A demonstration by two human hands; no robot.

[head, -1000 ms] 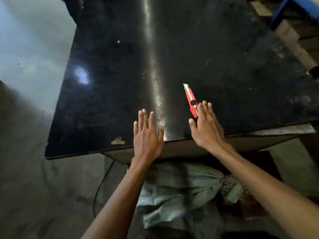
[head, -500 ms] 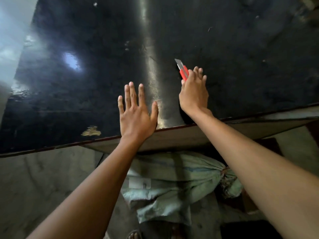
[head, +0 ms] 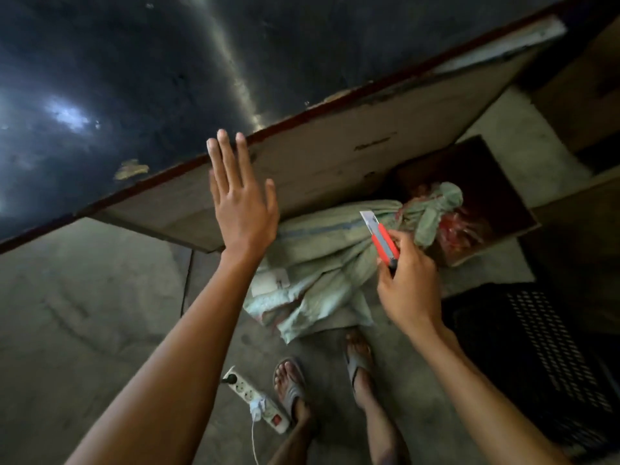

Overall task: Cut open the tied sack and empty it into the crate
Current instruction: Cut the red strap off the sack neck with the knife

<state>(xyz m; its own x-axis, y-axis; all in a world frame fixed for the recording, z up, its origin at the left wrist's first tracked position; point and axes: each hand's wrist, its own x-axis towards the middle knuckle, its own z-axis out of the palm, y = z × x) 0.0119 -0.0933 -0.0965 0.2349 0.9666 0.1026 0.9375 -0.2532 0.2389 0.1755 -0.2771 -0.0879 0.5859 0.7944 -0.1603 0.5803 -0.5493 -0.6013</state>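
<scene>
A pale green woven sack lies on the floor, partly under the black table. Its tied neck points right, with red material showing at the mouth. My right hand grips a red utility knife with its blade out, held just above the sack, a short way left of the tie. My left hand is flat and open with fingers spread, over the table's front edge. A black perforated plastic crate stands on the floor at the right.
A brown box sits behind the sack's neck under the table. A white power strip with a plugged-in charger and cable lies on the concrete floor by my sandalled feet. Cardboard boxes stand at the far right.
My right hand has lifted the knife off the table and brought it down over the sack near its tie. My left hand slid back to the table edge. The view tilted down.
</scene>
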